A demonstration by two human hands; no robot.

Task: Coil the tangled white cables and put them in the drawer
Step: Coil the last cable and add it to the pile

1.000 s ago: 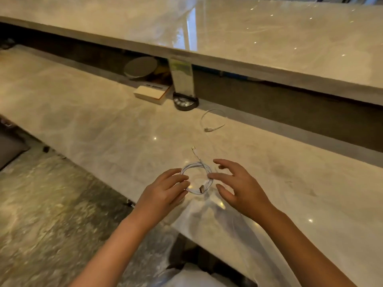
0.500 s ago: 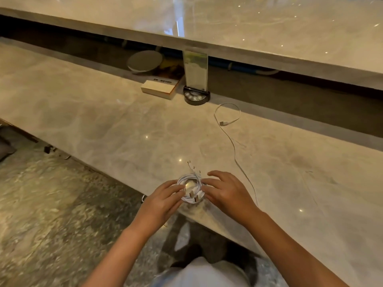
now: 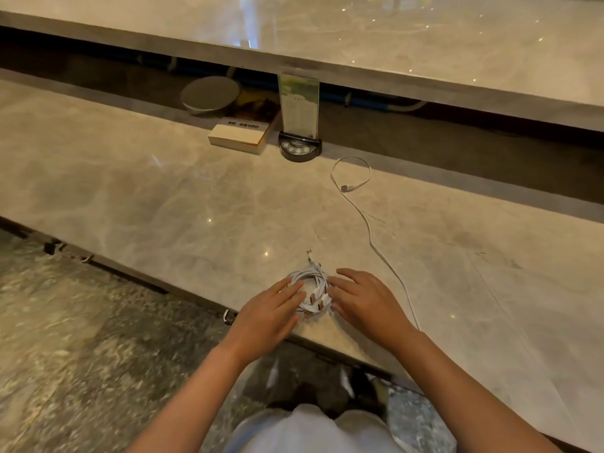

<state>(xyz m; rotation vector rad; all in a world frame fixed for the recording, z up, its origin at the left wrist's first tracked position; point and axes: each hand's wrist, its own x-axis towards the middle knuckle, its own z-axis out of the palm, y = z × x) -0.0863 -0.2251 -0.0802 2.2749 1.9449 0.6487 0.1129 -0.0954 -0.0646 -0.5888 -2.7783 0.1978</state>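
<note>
Marble counter runs across the view, with a raised shelf behind it. Near the front edge, at about 6 o'clock, lies a coil of white cables. Left hand and right hand flank it, fingers straight and spread, fingertips touching the coil's sides. A loose cable trails toward 1 o'clock. A book and a black stand sit at 12 o'clock.

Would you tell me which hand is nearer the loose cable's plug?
Right. The right hand lies below the plug, beside the loose cable; the left hand is farther left.
</note>
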